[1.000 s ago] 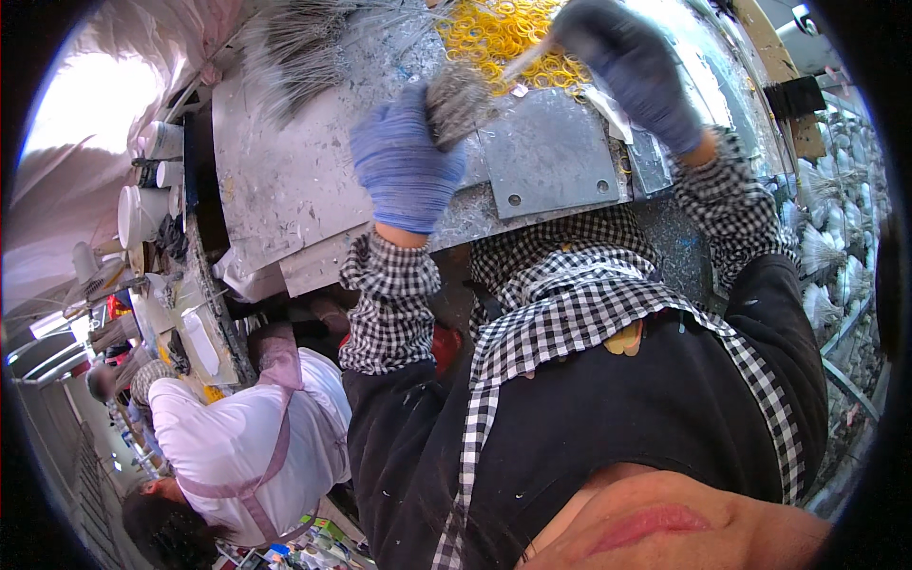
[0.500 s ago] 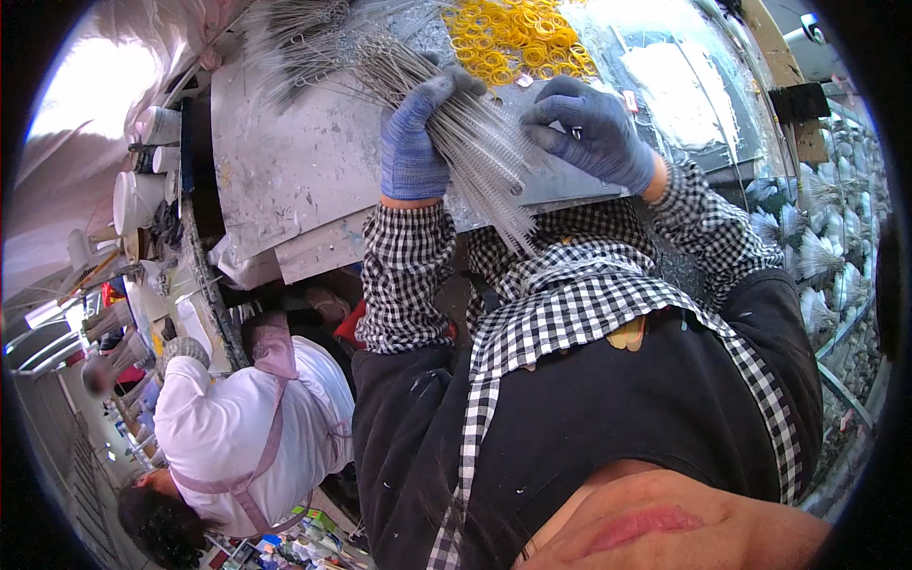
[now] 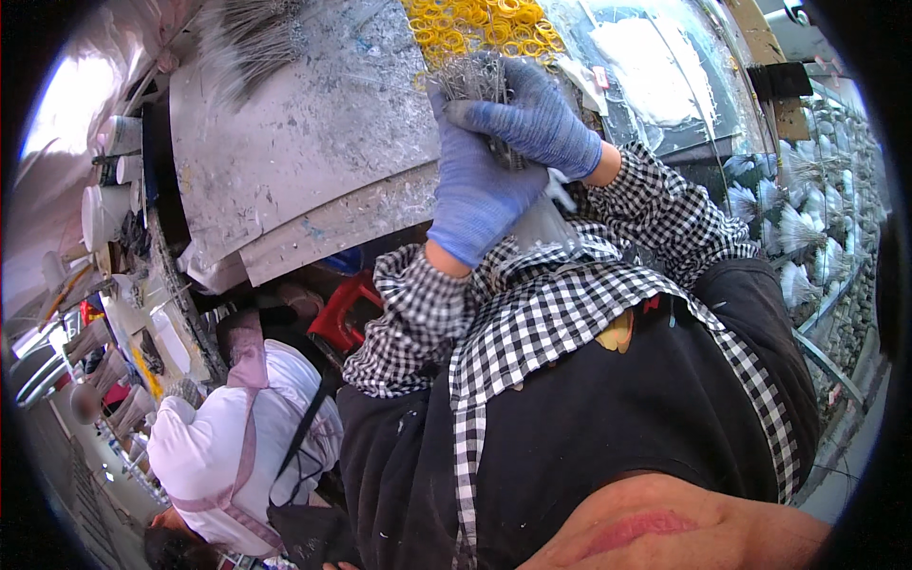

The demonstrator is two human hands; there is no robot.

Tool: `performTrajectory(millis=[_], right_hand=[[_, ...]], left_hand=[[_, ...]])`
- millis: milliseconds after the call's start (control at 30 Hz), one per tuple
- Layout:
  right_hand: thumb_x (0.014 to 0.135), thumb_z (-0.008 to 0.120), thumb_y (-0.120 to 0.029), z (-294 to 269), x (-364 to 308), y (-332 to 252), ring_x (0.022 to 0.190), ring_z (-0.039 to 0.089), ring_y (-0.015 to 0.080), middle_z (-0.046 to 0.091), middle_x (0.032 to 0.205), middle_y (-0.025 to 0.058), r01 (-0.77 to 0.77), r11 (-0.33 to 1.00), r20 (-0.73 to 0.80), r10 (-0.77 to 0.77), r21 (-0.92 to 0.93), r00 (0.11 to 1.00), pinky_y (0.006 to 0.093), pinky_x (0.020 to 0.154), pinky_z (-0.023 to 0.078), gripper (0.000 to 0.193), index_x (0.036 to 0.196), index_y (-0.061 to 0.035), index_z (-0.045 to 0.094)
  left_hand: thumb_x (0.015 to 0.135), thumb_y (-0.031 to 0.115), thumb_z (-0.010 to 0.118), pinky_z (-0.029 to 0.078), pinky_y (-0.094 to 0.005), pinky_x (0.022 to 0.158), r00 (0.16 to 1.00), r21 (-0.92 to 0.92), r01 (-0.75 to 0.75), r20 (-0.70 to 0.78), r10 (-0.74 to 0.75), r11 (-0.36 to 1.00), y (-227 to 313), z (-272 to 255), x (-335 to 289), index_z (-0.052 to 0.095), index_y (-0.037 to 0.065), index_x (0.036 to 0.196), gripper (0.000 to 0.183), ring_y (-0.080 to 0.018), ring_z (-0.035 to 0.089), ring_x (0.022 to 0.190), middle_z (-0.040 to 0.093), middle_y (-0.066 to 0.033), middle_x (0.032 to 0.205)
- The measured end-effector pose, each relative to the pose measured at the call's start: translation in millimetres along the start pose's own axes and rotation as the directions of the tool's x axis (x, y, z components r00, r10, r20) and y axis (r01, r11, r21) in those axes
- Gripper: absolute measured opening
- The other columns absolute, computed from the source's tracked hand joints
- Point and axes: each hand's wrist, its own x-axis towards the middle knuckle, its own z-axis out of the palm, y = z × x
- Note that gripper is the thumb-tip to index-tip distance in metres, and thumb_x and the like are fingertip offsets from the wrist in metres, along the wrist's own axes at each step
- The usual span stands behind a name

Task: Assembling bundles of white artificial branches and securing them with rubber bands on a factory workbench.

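Both my hands are gloved in blue-grey knit and closed together around one bundle of thin wire brushes (image 3: 472, 79). The twisted wire ends stick up above my fingers, and the pale bristle part (image 3: 548, 226) hangs below toward my checked apron. My left hand (image 3: 480, 195) wraps the bundle from the left and below. My right hand (image 3: 543, 116) grips it from the right, its fingers lying across the wires. Where the hands overlap, the middle of the bundle is hidden. Just beyond them lies a spread of yellow rubber bands (image 3: 494, 28).
A grey worktop board (image 3: 304, 142) spreads to the left, with loose wire brushes (image 3: 252, 43) at its far side. A white powdery patch (image 3: 651, 71) is at the far right. Racked brush heads (image 3: 807, 228) stand right. A co-worker in white (image 3: 237, 446) sits left, near a red stool (image 3: 347, 309).
The brushes, fanned out in my left hand before, are now gathered upright between both hands. My right hand has moved left and closed on them. The view has shifted slightly.
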Motion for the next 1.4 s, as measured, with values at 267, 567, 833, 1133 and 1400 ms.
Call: performTrajectory(millis=[267,567,833,1133,1400], right_hand=[[0.093,0.059,-0.022,17.5,-33.1,32.4,0.100,0.066,0.0168,0.071,0.109,0.0086,-0.205,0.666,0.263,0.014,0.717,0.965,0.0310,0.093,0.051,0.030,0.113,-0.0017,0.070],[0.094,0.063,-0.027,-23.3,10.2,52.0,0.123,0.055,0.0310,0.053,0.138,0.0132,0.853,0.132,0.557,-0.705,-0.505,0.439,0.0454,0.103,0.045,0.056,0.145,-0.0162,0.043],[0.089,0.074,-0.030,-47.1,-10.7,-36.4,0.078,0.059,0.0135,0.064,0.087,0.0044,0.267,0.928,0.031,-0.268,-0.261,0.963,0.0285,0.069,0.049,0.031,0.103,-0.0032,0.067],[0.085,0.073,-0.018,-33.0,-16.4,-28.4,0.078,0.065,0.0237,0.066,0.081,0.0141,0.380,0.891,0.166,-0.348,-0.247,0.923,0.0353,0.068,0.051,0.018,0.092,-0.0020,0.069],[0.090,0.066,-0.016,-39.7,-12.4,-20.4,0.078,0.065,0.0275,0.066,0.088,0.0150,0.321,0.906,0.264,-0.249,-0.278,0.932,0.0376,0.072,0.052,0.018,0.098,-0.0007,0.067]], left_hand=[[0.076,0.015,0.083,0.050,-0.0351,0.100,0.899,-0.459,0.434,0.275,-0.341,0.775,-4.4,-55.7,-7.1,0.023,-0.001,0.146,0.093,-0.0275,0.060,0.111,0.053,-0.0169,0.129],[0.083,0.017,0.073,0.053,-0.0351,0.093,0.919,-0.754,0.389,0.278,-0.279,0.529,-32.0,-32.6,2.1,0.043,-0.001,0.130,0.059,-0.0252,0.064,0.103,0.061,-0.0145,0.115],[0.089,0.018,0.064,0.056,-0.0352,0.087,0.954,-0.809,0.279,0.172,-0.245,0.518,-50.6,-46.7,11.5,0.061,0.000,0.117,0.034,-0.0231,0.067,0.095,0.069,-0.0125,0.102],[0.092,0.021,0.065,0.054,-0.0321,0.088,0.955,-0.652,0.234,0.015,-0.296,0.722,-24.5,-32.3,19.9,0.063,0.001,0.119,0.034,-0.0188,0.066,0.101,0.067,-0.0098,0.111],[0.090,0.018,0.070,0.054,-0.0304,0.087,0.963,-0.682,0.214,0.026,-0.268,0.700,-16.8,-34.9,19.9,0.063,0.002,0.118,0.033,-0.0176,0.066,0.099,0.067,-0.0077,0.109]])
